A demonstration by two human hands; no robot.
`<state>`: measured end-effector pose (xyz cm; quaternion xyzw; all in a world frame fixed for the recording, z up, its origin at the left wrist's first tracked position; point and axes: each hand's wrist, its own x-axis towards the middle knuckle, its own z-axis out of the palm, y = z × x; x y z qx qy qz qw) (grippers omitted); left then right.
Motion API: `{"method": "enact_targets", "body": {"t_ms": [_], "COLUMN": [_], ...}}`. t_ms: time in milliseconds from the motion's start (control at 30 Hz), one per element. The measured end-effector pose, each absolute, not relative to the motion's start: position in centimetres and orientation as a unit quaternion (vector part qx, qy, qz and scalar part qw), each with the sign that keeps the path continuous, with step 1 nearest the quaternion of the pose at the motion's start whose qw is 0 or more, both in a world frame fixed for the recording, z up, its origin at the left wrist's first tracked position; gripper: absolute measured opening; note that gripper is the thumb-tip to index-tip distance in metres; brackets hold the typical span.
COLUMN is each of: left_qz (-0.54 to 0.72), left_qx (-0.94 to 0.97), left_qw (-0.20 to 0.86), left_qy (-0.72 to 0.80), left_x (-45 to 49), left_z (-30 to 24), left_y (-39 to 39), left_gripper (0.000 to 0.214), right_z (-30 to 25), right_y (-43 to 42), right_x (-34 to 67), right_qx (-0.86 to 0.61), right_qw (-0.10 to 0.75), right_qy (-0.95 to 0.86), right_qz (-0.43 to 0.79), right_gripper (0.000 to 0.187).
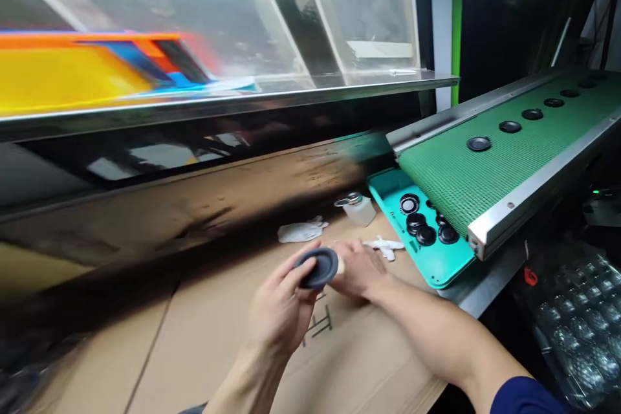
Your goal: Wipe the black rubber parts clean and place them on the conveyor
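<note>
My left hand (277, 301) grips a dark grey rubber disc (317, 268) by its rim, with the fingers curled over its face. My right hand (359, 268) comes in from the right and pinches a small pale pad (341, 264) against the disc's edge. What the pad is made of cannot be told. Both hands are held above a sheet of brown cardboard (354, 349). A teal tray (431, 265) holding several black round parts (425, 235) lies just beyond my right hand.
A green conveyor belt (485, 174) with steel side rails carries several black rings. A plastic bottle (359, 210) and white cloth (301, 231) stand on the cardboard. Clear plastic blister trays (577, 323) are stacked low at right. A glass-fronted cabinet (194, 26) fills the upper left.
</note>
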<state>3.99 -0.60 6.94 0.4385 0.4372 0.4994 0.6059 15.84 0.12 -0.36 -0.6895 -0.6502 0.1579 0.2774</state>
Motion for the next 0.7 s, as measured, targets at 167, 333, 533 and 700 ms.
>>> {"method": "enact_targets", "body": {"t_ms": [167, 333, 533, 700], "left_qz": [0.514, 0.524, 0.486, 0.515], "left_qx": [0.303, 0.224, 0.132, 0.136], "left_qw": [0.661, 0.743, 0.824, 0.809], "left_qy": [0.455, 0.35, 0.259, 0.248], "left_x": [-2.4, -2.6, -3.1, -3.4], "left_z": [0.4, -0.1, 0.3, 0.4], "left_y": [-0.3, 1.2, 1.8, 2.6], "left_gripper": [0.017, 0.012, 0.037, 0.04], "right_z": [-0.9, -0.1, -0.8, -0.7], "right_y": [0.3, -1.0, -2.4, 0.2], "right_x": [16.1, 14.2, 10.6, 8.4], "right_qx": [-0.683, -0.603, -0.544, -0.618], "right_qw": [0.333, 0.41, 0.283, 0.279], "right_qy": [-0.639, -0.682, -0.79, -0.734], "right_qz": [0.121, 0.063, -0.001, -0.018], "right_gripper": [0.06, 0.055, 0.045, 0.043]}}
